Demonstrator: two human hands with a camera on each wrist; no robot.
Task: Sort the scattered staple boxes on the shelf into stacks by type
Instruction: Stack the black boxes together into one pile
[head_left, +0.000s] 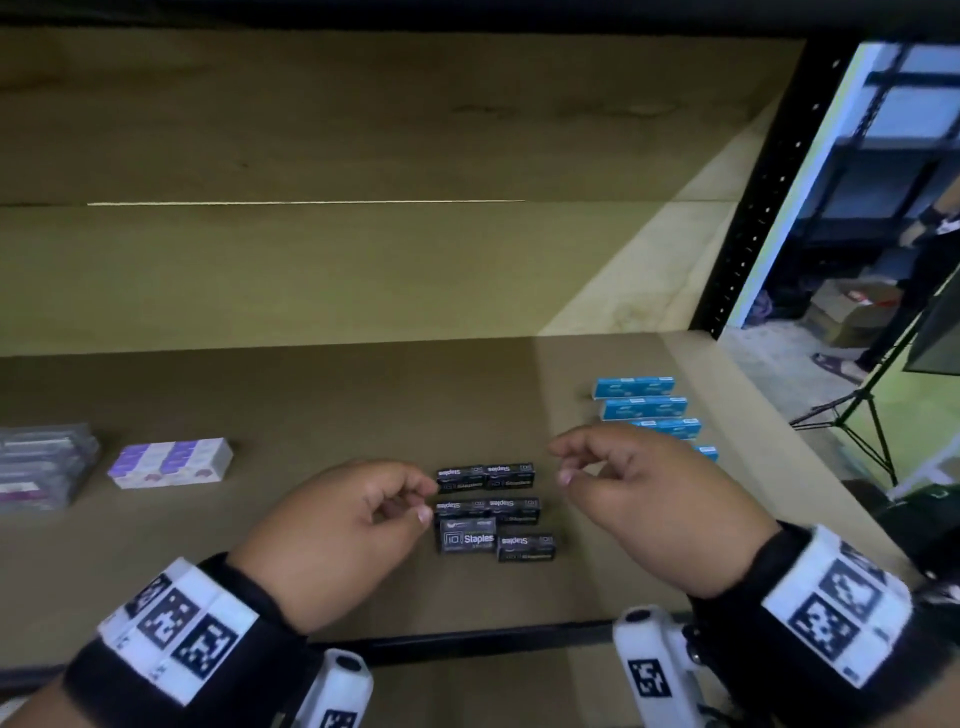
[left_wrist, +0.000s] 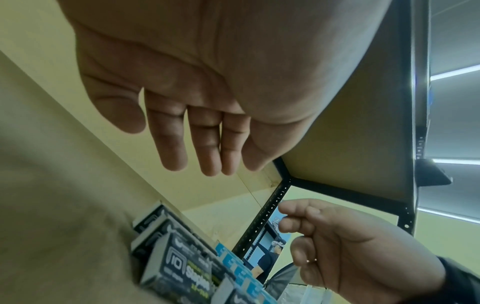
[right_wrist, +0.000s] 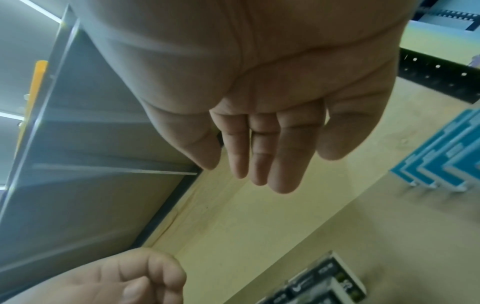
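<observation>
Wristbands with printed markers sit nearest, one on each of your forearms, at the shelf's front edge.

Your left hand: grip loosely curled, empty. Fingertips lie just beside the left ends of the black staple boxes, possibly brushing them; contact can't be confirmed from the head view. The left wrist view shows a relaxed palm with nothing in it.

Your right hand: grip also released, fingers half-curled, hovering clear of the shelf. Nothing pinched.

Black boxes lie between your two grips, slightly ahead of the palms and closer to the left one. They're grouped tight in short rows, one box label-up at the front. Likely gathered centrally so both hands can square them.

Blue staple boxes stand in a stepped row beyond your right grip, partly hidden behind its knuckles. Purple-and-white boxes rest well left of your left grip, with a clear-wrapped pack further left still.

Judgement: types are already separated by zone; black group looks not yet stacked.
</observation>
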